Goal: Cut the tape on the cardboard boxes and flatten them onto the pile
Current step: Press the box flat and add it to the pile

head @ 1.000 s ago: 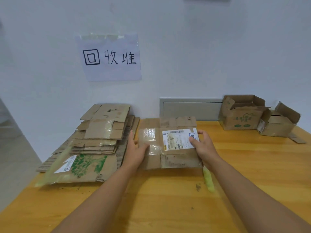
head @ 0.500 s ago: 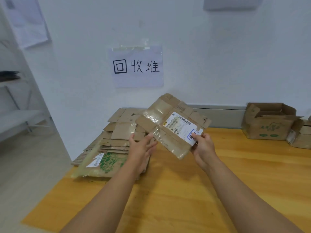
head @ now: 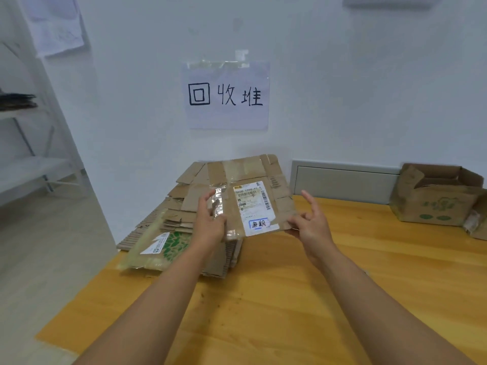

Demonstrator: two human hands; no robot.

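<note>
Hovering over the pile, the flattened box is gripped at its left edge by the left hand. The right hand pinches its near right corner, index finger raised.

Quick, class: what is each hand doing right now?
Left hand: grips the flattened box at its left edge.
Right hand: pinches the box's right corner, other fingers spread.

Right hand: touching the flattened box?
Touching. Head view: the right hand pinches the near right corner of the flattened box, index finger raised clear.
</note>
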